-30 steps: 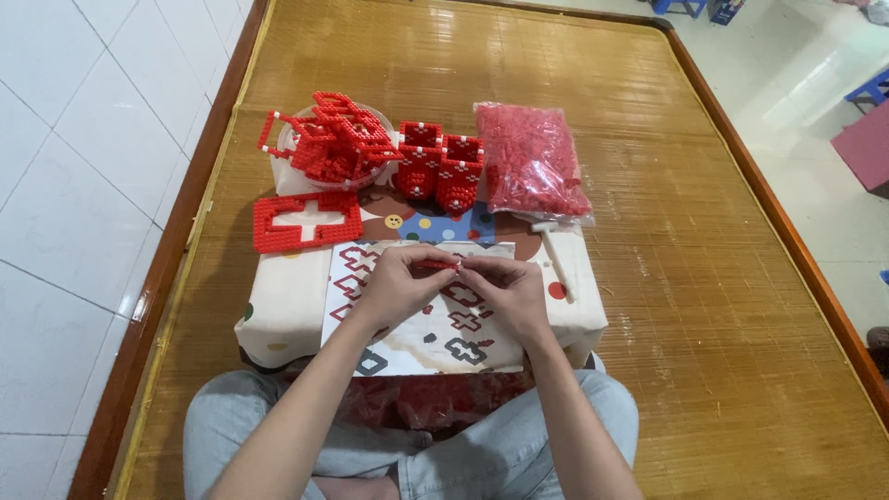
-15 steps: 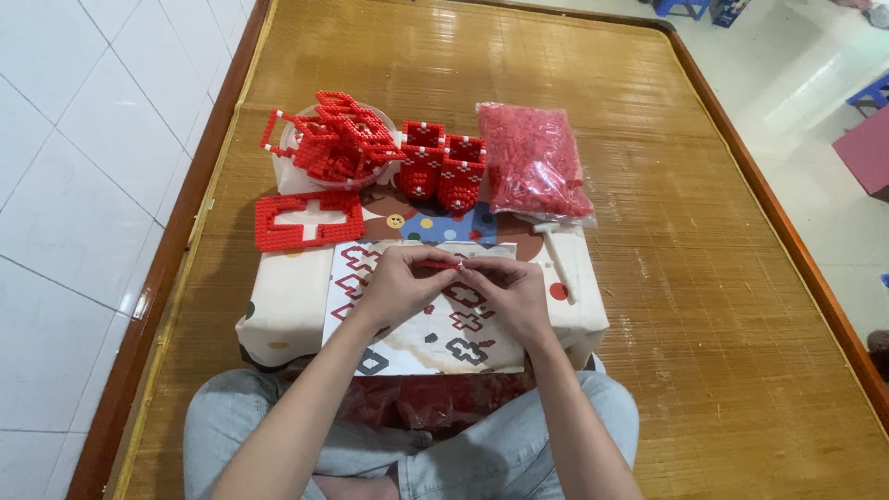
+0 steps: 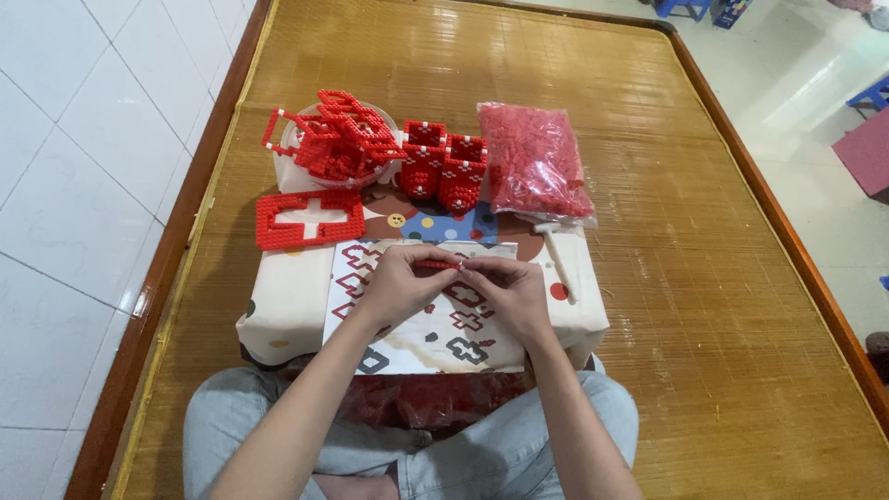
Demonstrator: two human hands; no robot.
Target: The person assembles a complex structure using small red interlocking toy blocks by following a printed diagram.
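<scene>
Pinching red strip: left hand, right hand, wrists low.

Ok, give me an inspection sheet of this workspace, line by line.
Surface: low covered table on a bamboo mat, pattern sheet on top.
Job's things: small red bead piece pinched between both hands.
Clutter: flat red cross panel, bowl of red frames, red block pieces, bag of red beads, small white hammer.
Grippers: left hand and right hand both closed on the piece.
Cables: nothing seen.
Surroundings: white tiled floor, blue stools.
</scene>
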